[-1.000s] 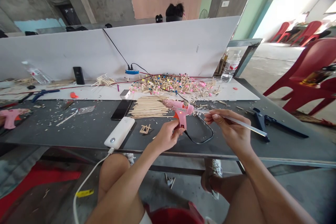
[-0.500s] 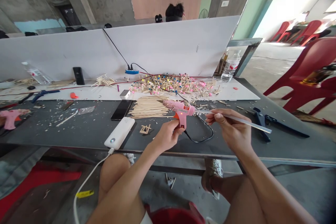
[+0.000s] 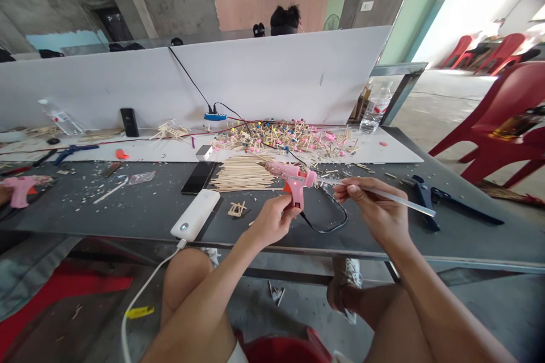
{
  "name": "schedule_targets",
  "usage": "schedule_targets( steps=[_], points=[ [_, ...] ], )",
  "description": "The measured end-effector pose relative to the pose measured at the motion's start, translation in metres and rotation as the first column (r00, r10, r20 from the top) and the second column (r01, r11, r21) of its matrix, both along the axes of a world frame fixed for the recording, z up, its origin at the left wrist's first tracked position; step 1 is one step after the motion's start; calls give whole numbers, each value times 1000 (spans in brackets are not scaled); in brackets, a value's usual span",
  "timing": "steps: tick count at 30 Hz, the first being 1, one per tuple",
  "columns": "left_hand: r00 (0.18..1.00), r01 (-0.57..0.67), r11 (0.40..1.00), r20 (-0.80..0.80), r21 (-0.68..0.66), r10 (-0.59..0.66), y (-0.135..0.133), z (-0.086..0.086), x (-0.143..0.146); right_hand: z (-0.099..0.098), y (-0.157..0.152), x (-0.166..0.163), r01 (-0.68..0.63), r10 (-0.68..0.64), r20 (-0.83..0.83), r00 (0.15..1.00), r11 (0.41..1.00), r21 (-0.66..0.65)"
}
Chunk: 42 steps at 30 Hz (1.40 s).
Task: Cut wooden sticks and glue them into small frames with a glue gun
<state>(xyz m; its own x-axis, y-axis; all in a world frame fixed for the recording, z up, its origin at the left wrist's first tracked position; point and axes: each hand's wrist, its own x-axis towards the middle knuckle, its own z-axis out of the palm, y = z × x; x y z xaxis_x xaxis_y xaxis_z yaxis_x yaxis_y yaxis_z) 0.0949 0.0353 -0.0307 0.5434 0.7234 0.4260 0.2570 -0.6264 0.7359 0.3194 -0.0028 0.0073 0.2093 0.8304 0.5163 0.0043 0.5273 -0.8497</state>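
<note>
**Hands at a hot-glue gun, head view.** The left hand [image 3: 272,221] is closed on the grip of the pink glue gun [image 3: 292,178], fingers curled by the orange trigger. It holds the gun clear above the dark tabletop [image 3: 128,210], near the tabletop's front edge, with the nozzle pointing toward 10 o'clock. The right hand [image 3: 374,212] pinches a translucent glue stick [image 3: 395,197] between thumb and fingertips. The stick's near end meets the rear of the gun, and its free end runs out toward 4 o'clock. The two hands are apart, with the gun's black cable [image 3: 327,221] looping on the tabletop between them.

From the gun, a bundle of plain wooden sticks [image 3: 242,174] lies at 9 o'clock, a small stick frame [image 3: 236,209] at 8 o'clock, and a white power bank [image 3: 196,214] farther out at 8 o'clock. A heap of colour-tipped sticks [image 3: 289,137] lies at 12 o'clock.

Compared with half a second earlier, both grips are unchanged and the gun has hardly moved. The free end of the glue stick appears slightly nearer the right hand.
</note>
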Motion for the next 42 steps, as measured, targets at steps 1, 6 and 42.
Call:
schedule_targets(
  steps=[1, 6, 42],
  points=[
    [1000, 0, 1000, -3, -2, 0, 0, 0, 0, 0, 0, 0, 0, 0, 2, 1000, 1000, -3],
    [1000, 7, 1000, 1, -12, -7, 0, -1, 0, -1, 0, 1, -3, 3, 3, 1000, 1000, -5],
    [985, -42, 995, 164, -92, 57, 1, 2, 1, 3, -4, -28, 155, -158, -79, 984, 987, -41]
  ],
)
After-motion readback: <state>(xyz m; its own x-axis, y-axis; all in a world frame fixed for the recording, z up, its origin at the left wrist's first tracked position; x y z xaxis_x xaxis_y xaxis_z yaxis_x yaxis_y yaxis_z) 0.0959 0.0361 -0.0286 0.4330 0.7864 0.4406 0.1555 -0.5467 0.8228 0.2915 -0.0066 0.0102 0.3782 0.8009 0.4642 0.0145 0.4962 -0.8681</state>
